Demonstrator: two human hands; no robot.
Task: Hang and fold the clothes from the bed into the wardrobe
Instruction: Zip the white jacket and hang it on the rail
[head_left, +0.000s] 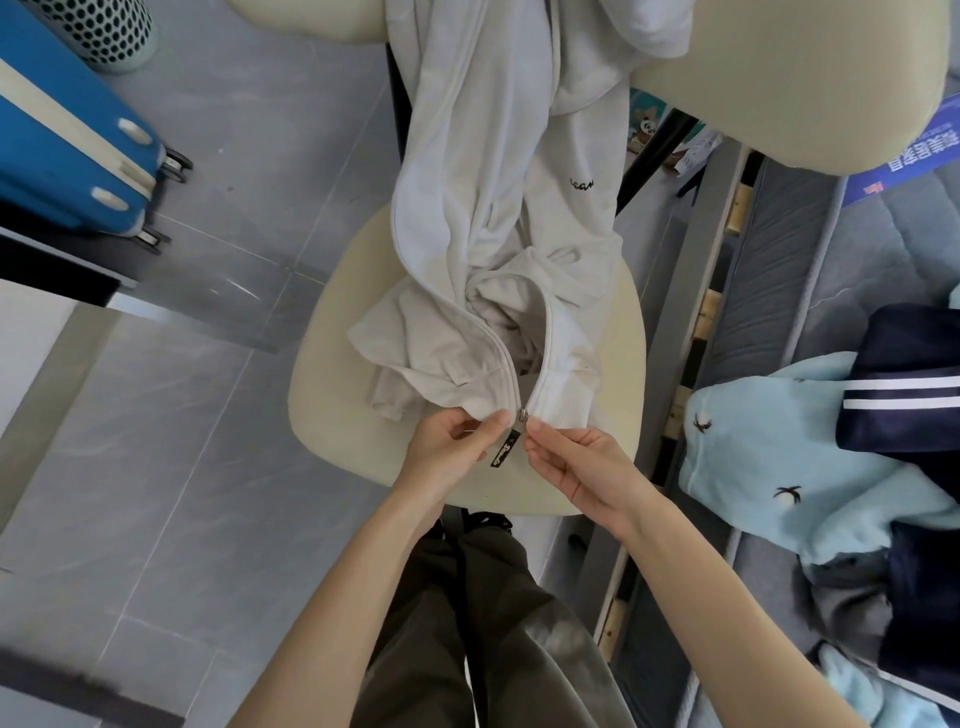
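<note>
From the head camera, a pale zip hoodie (498, 218) hangs down from the back of a cream chair (332, 410) and gathers in folds on its seat. Its ribbed hem reaches near the front edge of the seat. The left hand (452, 447) pinches the left side of the hem between thumb and fingers. The right hand (576, 462) pinches the right side, just beside the zipper slider (522, 415). A black pull tab (503, 452) hangs from the slider between both hands. At the right, on the bed (779, 249), lie a light blue garment (753, 457) and a navy garment (914, 374), touching each other. A blue suitcase (62, 145) stands on the floor at the far left.
</note>
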